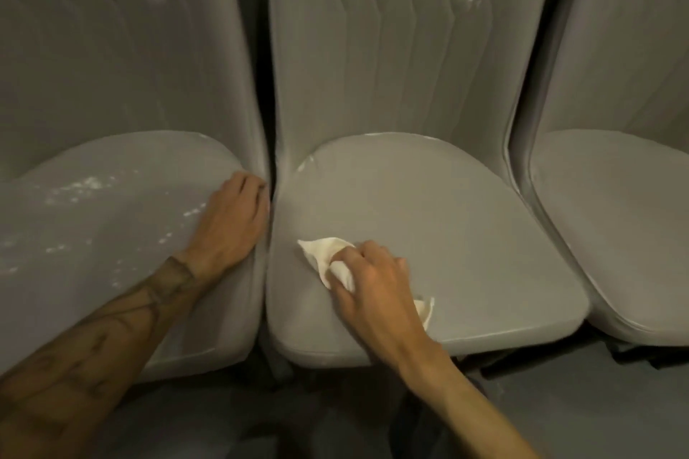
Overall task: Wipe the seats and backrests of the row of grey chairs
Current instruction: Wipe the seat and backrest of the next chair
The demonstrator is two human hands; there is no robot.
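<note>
**Cloth on the middle seat**

The right hand (367, 279) grips a crumpled white cloth (328, 259) and presses it onto the front left part of the smooth grey padded middle seat (447, 235). The left hand (233, 220) lies flat, fingers loosely curled, on the right edge of the grey left seat (112, 235), which shows white specks. White smears mark both ribbed grey backrests (391, 48).

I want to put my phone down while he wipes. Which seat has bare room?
The right seat is bare. The middle seat is free behind and right of the right hand and its cloth. The left seat carries white specks, with the left hand at its right edge.
</note>
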